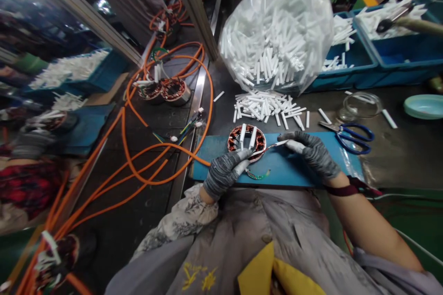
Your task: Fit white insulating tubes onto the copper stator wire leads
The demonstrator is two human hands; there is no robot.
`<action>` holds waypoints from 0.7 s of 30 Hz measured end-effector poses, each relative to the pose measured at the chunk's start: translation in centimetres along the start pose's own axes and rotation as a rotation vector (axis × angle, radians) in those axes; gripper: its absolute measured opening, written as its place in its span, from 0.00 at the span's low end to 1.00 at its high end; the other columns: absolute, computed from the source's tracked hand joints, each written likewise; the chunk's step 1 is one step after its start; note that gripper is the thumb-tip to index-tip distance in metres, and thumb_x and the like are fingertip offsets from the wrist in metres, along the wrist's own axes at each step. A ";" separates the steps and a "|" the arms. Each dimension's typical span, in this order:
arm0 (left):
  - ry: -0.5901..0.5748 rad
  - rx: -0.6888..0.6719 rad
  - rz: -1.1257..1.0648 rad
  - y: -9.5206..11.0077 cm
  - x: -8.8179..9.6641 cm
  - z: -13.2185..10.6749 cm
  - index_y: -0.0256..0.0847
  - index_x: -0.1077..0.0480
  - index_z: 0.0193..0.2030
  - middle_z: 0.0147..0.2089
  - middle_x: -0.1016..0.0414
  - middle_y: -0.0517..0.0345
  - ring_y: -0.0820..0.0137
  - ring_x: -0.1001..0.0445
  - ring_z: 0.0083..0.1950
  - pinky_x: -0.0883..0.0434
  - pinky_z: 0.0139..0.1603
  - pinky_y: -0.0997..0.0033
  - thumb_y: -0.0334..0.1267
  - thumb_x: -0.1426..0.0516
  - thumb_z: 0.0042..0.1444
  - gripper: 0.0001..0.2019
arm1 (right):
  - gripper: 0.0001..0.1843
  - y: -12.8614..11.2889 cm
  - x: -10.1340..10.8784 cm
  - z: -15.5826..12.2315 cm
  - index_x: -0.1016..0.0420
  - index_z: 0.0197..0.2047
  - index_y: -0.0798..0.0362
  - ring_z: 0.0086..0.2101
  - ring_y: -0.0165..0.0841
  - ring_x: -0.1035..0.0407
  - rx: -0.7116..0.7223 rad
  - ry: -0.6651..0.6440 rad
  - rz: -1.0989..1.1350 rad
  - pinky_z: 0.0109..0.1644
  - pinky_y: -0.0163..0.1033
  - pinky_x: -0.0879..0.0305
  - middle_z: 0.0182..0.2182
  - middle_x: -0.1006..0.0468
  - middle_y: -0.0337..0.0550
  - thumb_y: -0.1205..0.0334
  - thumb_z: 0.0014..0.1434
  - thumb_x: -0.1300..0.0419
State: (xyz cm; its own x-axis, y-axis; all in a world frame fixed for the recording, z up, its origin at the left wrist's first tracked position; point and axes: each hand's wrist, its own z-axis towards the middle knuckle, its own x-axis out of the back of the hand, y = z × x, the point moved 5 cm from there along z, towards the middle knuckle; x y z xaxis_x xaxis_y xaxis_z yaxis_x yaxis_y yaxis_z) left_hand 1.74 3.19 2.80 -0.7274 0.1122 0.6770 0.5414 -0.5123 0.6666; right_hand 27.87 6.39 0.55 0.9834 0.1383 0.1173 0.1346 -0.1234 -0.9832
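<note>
A round copper-wound stator (pixel 246 140) lies on a blue mat (pixel 297 166) in front of me, with two white tubes standing up from it. My left hand (pixel 224 171), in a grey glove, is closed on the stator's near rim, fingers pinched around a white tube. My right hand (pixel 313 152), also gloved, is closed on a thin metal tool (pixel 273 146) whose tip points into the stator. A pile of loose white tubes (pixel 268 106) lies just beyond the mat.
A clear plastic bag (pixel 277 27) full of white tubes stands behind the pile. Blue bins (pixel 377 60) with more tubes sit at the back right. Blue-handled scissors (pixel 349 136), a glass dish (pixel 360 106) and a teal bowl (pixel 424 106) lie at right. Orange cables (pixel 138 147) and more stators (pixel 166 90) lie on the left.
</note>
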 end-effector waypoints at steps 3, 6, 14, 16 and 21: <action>0.004 0.014 -0.016 0.0 0.1 0.2 0.42 0.22 0.61 0.57 0.17 0.54 0.63 0.17 0.58 0.20 0.64 0.62 0.39 0.43 0.71 0.16 | 0.20 0.4 -1.4 0.3 0.15 0.46 0.52 0.30 0.35 0.26 -0.044 -0.159 0.120 0.38 0.40 0.27 0.30 0.17 0.42 0.46 0.58 0.31; -0.001 0.024 -0.027 0.0 -0.1 0.3 0.43 0.22 0.61 0.57 0.17 0.55 0.64 0.17 0.57 0.20 0.64 0.62 0.40 0.44 0.72 0.16 | 0.19 0.3 -2.0 0.4 0.15 0.45 0.52 0.30 0.33 0.27 -0.041 -0.250 0.121 0.38 0.39 0.28 0.29 0.18 0.41 0.46 0.60 0.32; 0.008 0.040 -0.035 -0.4 -0.4 0.2 0.42 0.22 0.61 0.57 0.17 0.54 0.62 0.17 0.57 0.20 0.64 0.61 0.40 0.43 0.71 0.16 | 0.19 -0.2 -0.4 0.8 0.15 0.40 0.52 0.26 0.33 0.30 -0.075 -0.133 0.207 0.32 0.40 0.30 0.26 0.20 0.42 0.46 0.54 0.29; 0.011 0.042 -0.022 -0.4 -0.3 0.1 0.43 0.22 0.61 0.57 0.17 0.55 0.62 0.16 0.56 0.19 0.63 0.61 0.40 0.43 0.71 0.16 | 0.19 -0.3 -0.5 0.8 0.15 0.41 0.52 0.27 0.34 0.28 -0.057 -0.155 0.197 0.34 0.40 0.29 0.27 0.20 0.42 0.45 0.55 0.30; 0.030 0.029 0.028 -0.4 -0.5 0.1 0.44 0.22 0.60 0.56 0.16 0.56 0.62 0.16 0.55 0.18 0.61 0.62 0.41 0.42 0.70 0.16 | 0.21 -0.6 -0.1 1.3 0.13 0.46 0.49 0.34 0.38 0.22 0.009 -0.146 0.027 0.41 0.43 0.23 0.35 0.14 0.44 0.45 0.55 0.28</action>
State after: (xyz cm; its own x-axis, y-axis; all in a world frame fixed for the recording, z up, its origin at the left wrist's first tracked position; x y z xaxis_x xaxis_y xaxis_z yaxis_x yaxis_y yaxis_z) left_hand 1.95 3.44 2.30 -0.7240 0.0724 0.6859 0.5731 -0.4901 0.6567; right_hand 27.50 7.72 0.91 0.9584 0.2767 0.0694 0.1061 -0.1200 -0.9871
